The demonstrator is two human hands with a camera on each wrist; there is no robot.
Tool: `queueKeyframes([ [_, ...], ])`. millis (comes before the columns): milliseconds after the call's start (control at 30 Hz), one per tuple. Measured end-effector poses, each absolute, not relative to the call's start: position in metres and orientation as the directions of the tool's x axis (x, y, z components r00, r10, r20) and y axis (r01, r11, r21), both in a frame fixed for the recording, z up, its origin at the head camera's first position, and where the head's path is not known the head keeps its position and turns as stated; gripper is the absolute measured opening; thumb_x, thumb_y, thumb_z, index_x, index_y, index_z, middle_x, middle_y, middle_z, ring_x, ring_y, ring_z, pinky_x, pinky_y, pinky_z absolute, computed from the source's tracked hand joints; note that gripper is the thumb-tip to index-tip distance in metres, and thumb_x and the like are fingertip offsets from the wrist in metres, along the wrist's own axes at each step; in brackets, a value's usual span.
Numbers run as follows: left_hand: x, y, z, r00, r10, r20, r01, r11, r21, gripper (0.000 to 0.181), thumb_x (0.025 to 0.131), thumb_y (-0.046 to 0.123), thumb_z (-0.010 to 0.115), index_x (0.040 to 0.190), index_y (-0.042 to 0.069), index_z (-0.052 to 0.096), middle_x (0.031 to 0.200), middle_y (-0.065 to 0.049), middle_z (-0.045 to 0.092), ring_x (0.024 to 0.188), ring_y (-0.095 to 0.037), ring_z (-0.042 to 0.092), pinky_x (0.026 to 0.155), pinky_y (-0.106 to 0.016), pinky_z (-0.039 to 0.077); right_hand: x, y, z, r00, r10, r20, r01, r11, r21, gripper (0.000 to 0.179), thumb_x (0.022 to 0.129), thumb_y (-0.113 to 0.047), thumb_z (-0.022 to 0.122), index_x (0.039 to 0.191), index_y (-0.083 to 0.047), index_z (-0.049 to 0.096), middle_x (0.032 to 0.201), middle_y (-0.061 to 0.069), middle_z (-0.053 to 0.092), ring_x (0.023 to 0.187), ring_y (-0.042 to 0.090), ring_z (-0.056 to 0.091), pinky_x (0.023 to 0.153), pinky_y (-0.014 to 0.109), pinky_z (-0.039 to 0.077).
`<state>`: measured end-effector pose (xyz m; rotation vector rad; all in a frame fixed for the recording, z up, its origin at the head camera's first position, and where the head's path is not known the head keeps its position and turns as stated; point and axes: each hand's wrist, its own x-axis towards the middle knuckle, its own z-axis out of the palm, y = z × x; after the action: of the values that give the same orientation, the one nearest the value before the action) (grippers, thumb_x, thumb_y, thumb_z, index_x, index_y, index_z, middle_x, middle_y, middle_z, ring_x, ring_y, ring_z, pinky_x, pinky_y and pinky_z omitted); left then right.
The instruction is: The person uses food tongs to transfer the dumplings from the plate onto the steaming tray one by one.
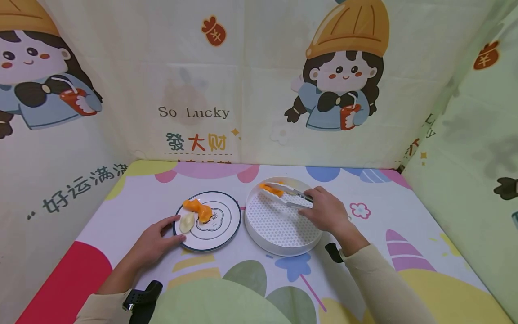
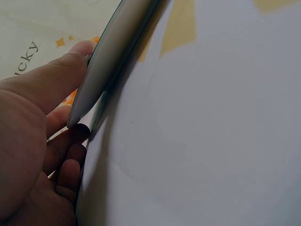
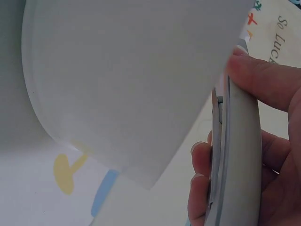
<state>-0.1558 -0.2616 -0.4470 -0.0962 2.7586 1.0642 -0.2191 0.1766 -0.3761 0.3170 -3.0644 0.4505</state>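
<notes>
My left hand (image 1: pixel 151 243) holds the left rim of a white plate (image 1: pixel 224 227) with dark blue rings, thumb and fingers at its edge. In the left wrist view the plate (image 2: pixel 113 56) appears edge-on beside the thumb. Lumpy orange pieces (image 1: pixel 205 213) and a pale cream piece (image 1: pixel 187 222) lie on the plate's left part. To the right, my right hand (image 1: pixel 328 211) grips a pair of tongs (image 1: pixel 300 194), whose tips reach around an orange piece (image 1: pixel 272 191) at the far left inside a round white steamer tray (image 1: pixel 279 227) with a perforated base.
The plate and tray sit side by side on a table covered with a colourful printed cloth (image 1: pixel 202 288). Cartoon-printed sheets (image 1: pixel 259 90) hang behind and at both sides. A black strap (image 1: pixel 143 294) is on the left wrist.
</notes>
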Motion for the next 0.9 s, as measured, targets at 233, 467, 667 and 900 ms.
queueKeyframes([
  [233,-0.1555,-0.2618,-0.4463,-0.982,0.015,-0.188,-0.115,0.741,0.662,0.086,0.086,0.053,0.073,0.151,0.005,0.041,0.153,-0.033,0.031,0.140,-0.053,0.026,0.111,-0.064,0.029,-0.2211,0.1759,-0.3791,-0.978,-0.203,0.046,-0.207,0.939,-0.276,0.057,0.086,-0.031,0.078,0.132,-0.002,0.061,0.125,0.017,0.060,0.102,0.032,0.059,0.090,0.052,0.054],
  [467,-0.1554,-0.2621,-0.4464,-0.980,0.009,-0.197,-0.126,0.741,0.660,0.086,0.086,0.053,0.073,0.152,0.006,0.041,0.154,-0.033,0.030,0.140,-0.052,0.026,0.110,-0.064,0.029,-0.2225,0.1744,-0.3819,-0.980,-0.197,0.034,-0.199,0.939,-0.282,0.056,0.086,-0.032,0.078,0.132,-0.003,0.062,0.125,0.016,0.060,0.101,0.031,0.059,0.089,0.051,0.054],
  [667,-0.1551,-0.2621,-0.4465,-0.981,0.011,-0.196,-0.124,0.738,0.663,0.086,0.087,0.052,0.073,0.152,0.007,0.041,0.154,-0.033,0.030,0.140,-0.052,0.025,0.110,-0.064,0.029,-0.2219,0.1720,-0.3828,-0.981,-0.193,0.016,-0.189,0.935,-0.299,0.057,0.086,-0.032,0.078,0.132,-0.003,0.062,0.127,0.017,0.059,0.105,0.033,0.060,0.092,0.054,0.054],
  [900,-0.1559,-0.2622,-0.4466,-0.980,0.011,-0.197,-0.126,0.735,0.666,0.085,0.087,0.051,0.074,0.152,0.007,0.041,0.154,-0.033,0.030,0.140,-0.052,0.026,0.110,-0.063,0.031,-0.2213,0.1690,-0.3841,-0.982,-0.189,0.008,-0.183,0.940,-0.289,0.059,0.085,-0.033,0.079,0.133,-0.003,0.062,0.128,0.018,0.059,0.107,0.034,0.060,0.091,0.055,0.054],
])
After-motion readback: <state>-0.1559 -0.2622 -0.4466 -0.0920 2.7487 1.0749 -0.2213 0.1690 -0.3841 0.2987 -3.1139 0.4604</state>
